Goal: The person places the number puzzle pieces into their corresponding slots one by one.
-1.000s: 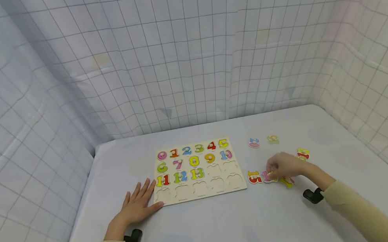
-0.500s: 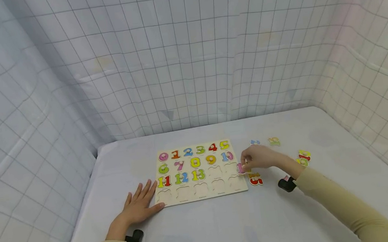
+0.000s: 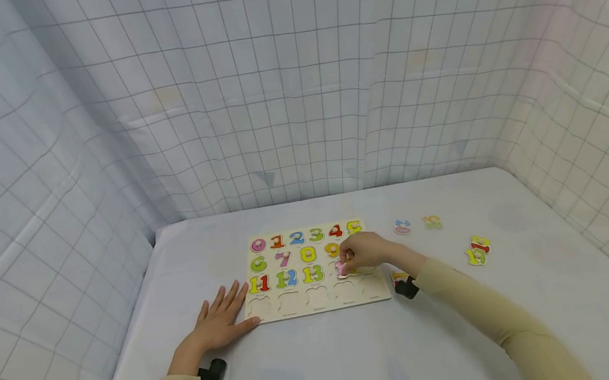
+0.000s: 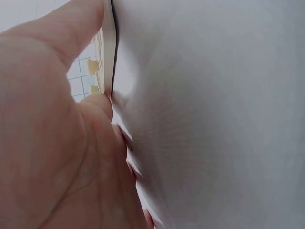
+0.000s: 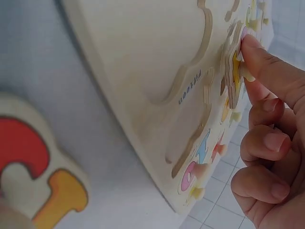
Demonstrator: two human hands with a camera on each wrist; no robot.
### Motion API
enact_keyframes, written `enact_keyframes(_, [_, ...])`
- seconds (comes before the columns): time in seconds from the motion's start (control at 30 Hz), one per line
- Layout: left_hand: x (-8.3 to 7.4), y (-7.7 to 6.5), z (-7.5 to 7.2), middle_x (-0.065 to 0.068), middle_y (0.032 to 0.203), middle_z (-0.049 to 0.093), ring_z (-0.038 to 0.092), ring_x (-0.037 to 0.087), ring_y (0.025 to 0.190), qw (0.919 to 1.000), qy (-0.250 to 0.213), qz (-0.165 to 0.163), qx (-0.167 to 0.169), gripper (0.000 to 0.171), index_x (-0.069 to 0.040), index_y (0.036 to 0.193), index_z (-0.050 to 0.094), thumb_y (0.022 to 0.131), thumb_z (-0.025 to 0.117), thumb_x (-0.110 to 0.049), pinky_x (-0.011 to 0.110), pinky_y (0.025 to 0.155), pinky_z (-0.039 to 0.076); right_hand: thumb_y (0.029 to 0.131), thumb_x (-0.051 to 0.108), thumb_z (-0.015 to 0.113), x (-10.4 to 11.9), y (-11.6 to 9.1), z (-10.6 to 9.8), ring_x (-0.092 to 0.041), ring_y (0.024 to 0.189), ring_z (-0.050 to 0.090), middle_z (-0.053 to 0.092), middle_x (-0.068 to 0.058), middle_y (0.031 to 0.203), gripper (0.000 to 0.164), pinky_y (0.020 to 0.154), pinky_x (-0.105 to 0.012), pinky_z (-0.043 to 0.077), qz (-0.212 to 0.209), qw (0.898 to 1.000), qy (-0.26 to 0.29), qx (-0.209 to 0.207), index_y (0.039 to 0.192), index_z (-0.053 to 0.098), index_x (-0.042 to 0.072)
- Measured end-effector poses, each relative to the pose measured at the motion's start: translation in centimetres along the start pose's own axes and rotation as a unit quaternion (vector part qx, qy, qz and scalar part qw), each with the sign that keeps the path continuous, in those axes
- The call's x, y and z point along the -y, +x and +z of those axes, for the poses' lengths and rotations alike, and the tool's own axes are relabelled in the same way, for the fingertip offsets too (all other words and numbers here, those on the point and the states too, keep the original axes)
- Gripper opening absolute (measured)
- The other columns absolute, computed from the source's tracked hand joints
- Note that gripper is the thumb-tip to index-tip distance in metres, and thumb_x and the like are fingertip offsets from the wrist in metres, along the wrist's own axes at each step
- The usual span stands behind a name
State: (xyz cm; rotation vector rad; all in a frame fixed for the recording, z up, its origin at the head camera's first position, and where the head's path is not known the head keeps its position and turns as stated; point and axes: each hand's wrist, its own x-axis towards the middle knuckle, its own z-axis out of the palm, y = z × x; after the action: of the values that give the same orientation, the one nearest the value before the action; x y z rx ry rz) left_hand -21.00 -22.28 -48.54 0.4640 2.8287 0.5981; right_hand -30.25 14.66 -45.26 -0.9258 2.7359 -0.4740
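The wooden number puzzle board (image 3: pixel 295 311) lies flat on the table, its upper rows filled with knobbed number pieces. My right hand (image 3: pixel 365 250) is over the third row, to the right of the 13. Its thumb and finger pinch a puzzle piece (image 3: pixel 340 267) with a pink 1 and a yellow part. In the right wrist view this piece (image 5: pixel 232 76) is tilted, close over the recesses; the other fingers are curled. My left hand (image 3: pixel 219 324) lies flat at the board's left side, fingers spread, thumb at the near left corner. The left wrist view shows the palm (image 4: pixel 43 133) beside the board's edge.
Right of the board, an orange and red 15 piece (image 5: pixel 24 143) lies partly behind the right wrist camera (image 3: pixel 406 287). A blue and pink piece (image 3: pixel 402 227) and a pale piece (image 3: pixel 433 222) lie farther back. Red-yellow (image 3: pixel 480 244) and green-yellow (image 3: pixel 476 257) pieces lie farther right.
My right hand has picked the pink and yellow piece from the loose ones at the right and carried it left over the board's third row. The left hand has stayed in place.
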Motion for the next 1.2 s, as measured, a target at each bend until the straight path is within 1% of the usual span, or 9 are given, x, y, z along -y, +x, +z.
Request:
enact_keyframes(0.1, [0.1, 0.1, 0.0, 0.018, 0.156, 0.014, 0.002, 0.043, 0.14, 1.0, -0.002, -0.001, -0.001, 0.089, -0.01, 0.152, 0.021, 0.087, 0.054, -0.061, 0.065, 0.104, -0.005, 0.08, 0.038, 0.076, 0.5, 0.7, 0.1, -0.005, 0.062, 0.045, 0.05, 0.011, 0.065, 0.02, 0.058, -0.023, 0.035, 0.013, 1.0, -0.011, 0.006, 0.075, 0.062, 0.025])
enact_keyframes(0.23, [0.0, 0.0, 0.1, 0.017, 0.156, 0.014, 0.001, 0.042, 0.14, 1.0, 0.004, -0.004, -0.001, 0.089, -0.011, 0.152, 0.021, 0.087, 0.054, -0.061, 0.065, 0.104, -0.005, 0.082, 0.035, 0.075, 0.9, 1.2, 0.1, -0.007, 0.063, 0.046, 0.052, 0.01, 0.066, 0.02, 0.059, -0.025, 0.036, 0.016, 1.0, -0.012, 0.013, 0.075, 0.061, 0.023])
enact_keyframes(0.47, [0.1, 0.0, 0.0, 0.017, 0.155, 0.015, 0.003, 0.043, 0.14, 1.0, 0.002, -0.001, -0.004, 0.089, -0.011, 0.152, 0.022, 0.087, 0.054, -0.061, 0.066, 0.104, -0.004, 0.084, 0.032, 0.074, 1.0, 1.5, 0.3, -0.007, 0.065, 0.048, 0.053, 0.01, 0.068, 0.018, 0.06, -0.025, 0.037, 0.022, 0.999, 0.003, 0.024, 0.076, 0.061, 0.023])
enact_keyframes(0.6, [0.1, 0.0, -0.1, 0.017, 0.156, 0.014, 0.002, 0.043, 0.14, 1.0, 0.001, 0.0, -0.001, 0.09, -0.01, 0.152, 0.021, 0.087, 0.053, -0.063, 0.066, 0.103, -0.004, 0.084, 0.033, 0.074, 1.0, 1.6, 0.5, -0.007, 0.065, 0.049, 0.055, 0.011, 0.068, 0.018, 0.06, -0.025, 0.038, 0.035, 0.999, 0.005, 0.028, 0.075, 0.062, 0.023])
enact_keyframes(0.87, [0.1, 0.0, -0.3, 0.017, 0.156, 0.014, 0.002, 0.043, 0.14, 1.0, 0.004, -0.001, 0.002, 0.089, -0.011, 0.152, 0.021, 0.087, 0.053, -0.062, 0.066, 0.104, -0.004, 0.083, 0.034, 0.075, 1.1, 1.5, 0.5, -0.008, 0.066, 0.05, 0.056, 0.01, 0.069, 0.019, 0.061, -0.026, 0.039, 0.054, 0.998, 0.017, 0.018, 0.074, 0.062, 0.023])
enact_keyframes(0.97, [0.1, 0.0, -0.3, 0.018, 0.156, 0.014, 0.002, 0.043, 0.14, 1.0, 0.002, -0.001, 0.001, 0.089, -0.01, 0.152, 0.021, 0.087, 0.054, -0.061, 0.066, 0.103, -0.004, 0.083, 0.033, 0.075, 1.2, 1.5, 0.6, -0.008, 0.067, 0.05, 0.055, 0.009, 0.069, 0.019, 0.06, -0.026, 0.038, 0.054, 0.998, 0.016, 0.013, 0.075, 0.062, 0.023])
enact_keyframes(1.07, [0.1, 0.0, -0.4, 0.018, 0.156, 0.013, 0.002, 0.043, 0.14, 1.0, 0.003, 0.0, 0.002, 0.089, -0.01, 0.152, 0.02, 0.087, 0.054, -0.061, 0.066, 0.104, -0.004, 0.083, 0.034, 0.075, 1.2, 1.4, 0.7, -0.008, 0.067, 0.05, 0.055, 0.01, 0.071, 0.017, 0.06, -0.026, 0.039, 0.049, 0.999, 0.008, 0.005, 0.078, 0.062, 0.023])
enact_keyframes(1.13, [0.1, 0.0, -0.4, 0.018, 0.156, 0.014, 0.001, 0.043, 0.14, 1.0, 0.0, 0.001, 0.002, 0.089, -0.01, 0.152, 0.021, 0.087, 0.054, -0.061, 0.066, 0.103, -0.005, 0.083, 0.035, 0.074, 1.2, 1.2, 0.8, -0.008, 0.066, 0.05, 0.054, 0.01, 0.07, 0.015, 0.059, -0.026, 0.038, 0.058, 0.998, 0.005, -0.004, 0.083, 0.064, 0.024])
enact_keyframes(1.2, [0.3, 0.0, -0.2, 0.017, 0.156, 0.013, 0.001, 0.043, 0.14, 1.0, -0.001, 0.002, 0.003, 0.09, -0.01, 0.152, 0.02, 0.087, 0.053, -0.063, 0.065, 0.104, -0.005, 0.084, 0.039, 0.072, 1.1, 0.7, 0.7, -0.009, 0.061, 0.048, 0.053, 0.009, 0.066, 0.018, 0.055, -0.026, 0.037, 0.069, 0.997, 0.002, -0.023, 0.087, 0.064, 0.024])
